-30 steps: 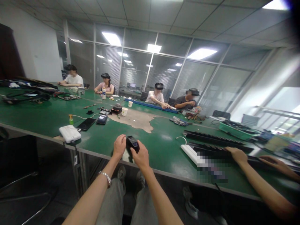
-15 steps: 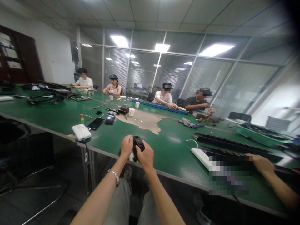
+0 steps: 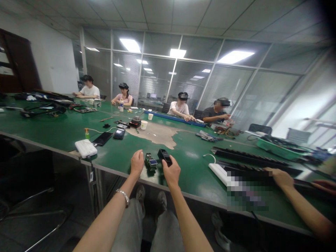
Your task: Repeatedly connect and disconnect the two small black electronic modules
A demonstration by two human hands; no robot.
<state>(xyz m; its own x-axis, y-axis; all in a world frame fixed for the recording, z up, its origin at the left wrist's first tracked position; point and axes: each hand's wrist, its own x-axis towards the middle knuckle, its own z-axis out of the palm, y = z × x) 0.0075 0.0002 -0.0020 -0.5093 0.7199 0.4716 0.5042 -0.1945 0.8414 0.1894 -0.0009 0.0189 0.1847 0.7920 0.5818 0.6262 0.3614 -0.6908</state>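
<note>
My right hand grips a black plastic casing, held tilted above the table edge. Just left of it, a green circuit board with a small bluish screen is on or just above the green table. Beside the board on its left is my left hand, fingers curled closed; whatever they may hold is hidden. It is apart from the board.
A white power bank, a dark phone and a smaller black device lie to the left. A paper cup stands farther back. On the right, a co-worker's hand is over black slotted strips.
The black casing has come away from the circuit board, which now shows between my hands. My right hand has shifted right with the casing; my left hand has moved slightly left.
</note>
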